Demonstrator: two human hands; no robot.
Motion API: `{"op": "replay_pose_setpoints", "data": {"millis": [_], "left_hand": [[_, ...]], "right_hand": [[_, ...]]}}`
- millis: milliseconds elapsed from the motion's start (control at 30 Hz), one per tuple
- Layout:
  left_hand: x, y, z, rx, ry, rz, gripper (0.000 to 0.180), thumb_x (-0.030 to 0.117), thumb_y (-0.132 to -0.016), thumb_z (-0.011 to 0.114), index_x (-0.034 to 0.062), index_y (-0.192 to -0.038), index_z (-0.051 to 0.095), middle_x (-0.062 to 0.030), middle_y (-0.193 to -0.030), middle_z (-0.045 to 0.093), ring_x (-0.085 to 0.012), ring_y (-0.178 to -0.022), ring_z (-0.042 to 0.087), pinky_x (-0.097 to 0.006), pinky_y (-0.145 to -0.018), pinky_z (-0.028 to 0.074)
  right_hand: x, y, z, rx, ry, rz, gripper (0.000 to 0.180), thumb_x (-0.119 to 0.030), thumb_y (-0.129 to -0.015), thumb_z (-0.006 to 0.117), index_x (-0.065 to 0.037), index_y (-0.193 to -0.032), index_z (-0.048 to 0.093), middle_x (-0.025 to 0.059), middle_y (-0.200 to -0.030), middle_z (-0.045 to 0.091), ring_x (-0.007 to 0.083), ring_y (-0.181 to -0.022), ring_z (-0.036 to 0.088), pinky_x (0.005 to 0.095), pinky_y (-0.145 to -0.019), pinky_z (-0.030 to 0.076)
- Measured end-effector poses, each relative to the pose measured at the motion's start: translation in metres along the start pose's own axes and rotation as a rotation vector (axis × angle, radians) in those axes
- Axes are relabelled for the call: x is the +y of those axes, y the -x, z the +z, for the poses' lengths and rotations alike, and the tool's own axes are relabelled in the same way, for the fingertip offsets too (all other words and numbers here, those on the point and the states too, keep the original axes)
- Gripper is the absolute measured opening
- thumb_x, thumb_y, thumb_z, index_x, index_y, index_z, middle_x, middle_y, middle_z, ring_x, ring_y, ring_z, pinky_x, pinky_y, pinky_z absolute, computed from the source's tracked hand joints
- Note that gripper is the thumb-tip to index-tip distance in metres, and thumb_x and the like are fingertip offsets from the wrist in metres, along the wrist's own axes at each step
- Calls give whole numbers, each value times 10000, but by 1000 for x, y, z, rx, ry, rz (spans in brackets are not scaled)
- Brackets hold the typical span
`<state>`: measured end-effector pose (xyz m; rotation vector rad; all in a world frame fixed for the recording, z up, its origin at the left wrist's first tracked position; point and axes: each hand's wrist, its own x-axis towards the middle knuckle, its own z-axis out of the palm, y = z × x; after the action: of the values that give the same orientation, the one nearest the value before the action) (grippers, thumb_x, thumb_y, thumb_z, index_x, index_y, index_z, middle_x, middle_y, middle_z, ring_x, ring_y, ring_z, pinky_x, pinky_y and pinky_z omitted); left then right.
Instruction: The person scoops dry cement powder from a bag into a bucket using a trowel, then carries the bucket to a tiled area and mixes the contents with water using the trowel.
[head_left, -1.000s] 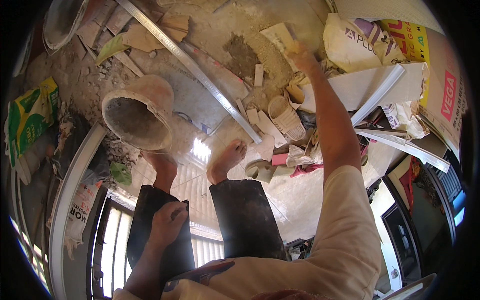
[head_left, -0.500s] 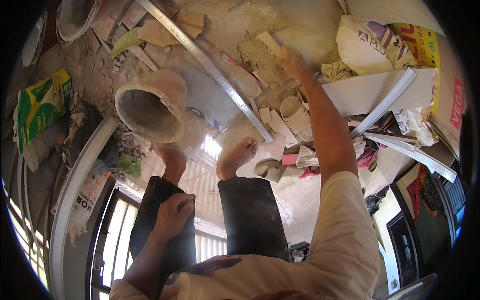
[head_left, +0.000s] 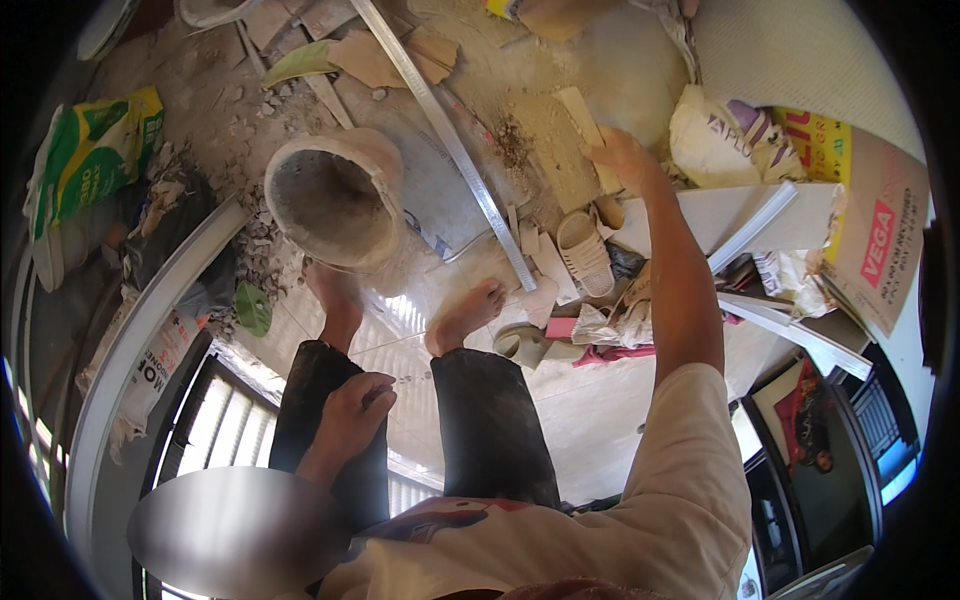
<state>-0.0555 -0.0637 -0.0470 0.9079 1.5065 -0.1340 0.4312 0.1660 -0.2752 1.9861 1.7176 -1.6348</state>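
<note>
My right hand reaches far forward and grips a flat beige tile piece lying on the sandy floor. My left hand rests curled on my left thigh, holding nothing that I can see. Both bare feet stand on the glossy floor tile, the left foot against a large cement-stained bucket and the right foot by a long metal straightedge.
Sandals and tile offcuts lie right of the straightedge. White tile planks, paper sacks and a cardboard box crowd the right. A green bag and rubble sit at left, beside a window frame.
My right hand has drawn the tile piece lower and to the right in view as my head tipped forward. The left hand stays on the thigh.
</note>
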Motion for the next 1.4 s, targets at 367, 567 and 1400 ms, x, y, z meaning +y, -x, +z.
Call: {"op": "replay_pose_setpoints", "data": {"millis": [367,567,1400], "left_hand": [[-84,141,-67,264,-472,79,721,434,-819,764,63,-1396,543,-215,-1390,530,-418,-1357,451,-620,-1104,357],[-127,178,-89,200,-72,-155,948,674,-870,637,93,-1575,383,-240,-1562,390,-436,-1499,311,-624,-1191,278],[-179,163,-159,635,397,19,831,516,-846,759,-10,-1436,504,-284,-1398,549,-480,-1326,493,-569,-1116,399]], "right_hand": [[-199,104,-44,-45,249,-19,400,-83,-926,647,-19,-1321,645,189,-1290,670,318,-1203,624,422,-1057,480],[-346,72,4,-39,40,-264,391,-218,-929,676,7,-1249,668,162,-1113,708,309,-1037,654,438,-937,502],[-1016,-270,282,-235,-1,116,98,-82,-912,588,-34,-975,646,94,-774,641,193,-538,573,321,-408,457]]}}
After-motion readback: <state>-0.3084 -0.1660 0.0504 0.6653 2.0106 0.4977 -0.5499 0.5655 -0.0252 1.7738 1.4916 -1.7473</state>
